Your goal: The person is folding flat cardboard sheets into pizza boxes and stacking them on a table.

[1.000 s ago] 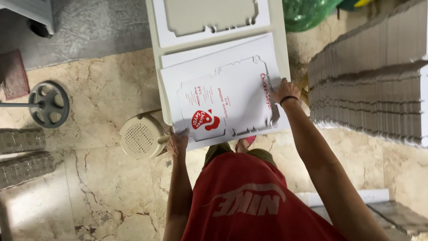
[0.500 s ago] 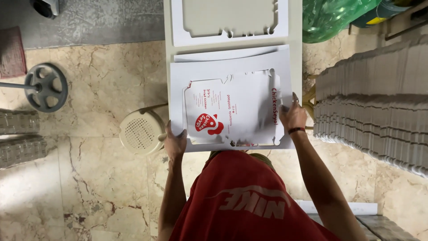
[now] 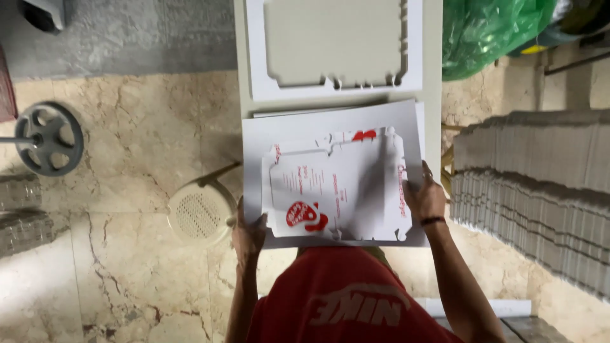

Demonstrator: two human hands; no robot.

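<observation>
I see the view has steadied over the last second: the white sheet (image 3: pixel 330 127) with the die-cut blank (image 3: pixel 337 184) on it, skewed and off toward the right a second ago, now lies nearly square to the table (image 3: pixel 432 63), and both hands have slid with it. I judge the blank is being squared on its backing sheet, or eased free of it; I cannot tell which.

My left hand (image 3: pixel 249 234) is at the near left corner of the sheet, fingers curled over the edge and the thumb on top, so it is closed lightly on the card. My right hand (image 3: pixel 424 198) is at the right edge, fingers spread and laid flat on the blank beside its red lettering; it presses rather than pinches, and whether the thumb hooks under the edge I cannot tell.

The blank, white with a red emblem near its near left corner, lies on the sheet at the near end of the table. Farther along the table lies an emptied frame (image 3: pixel 333 89). Right of me stands a stack of flat cardboard (image 3: pixel 540 184); left, on the marble floor, a round stool (image 3: pixel 200 213).
</observation>
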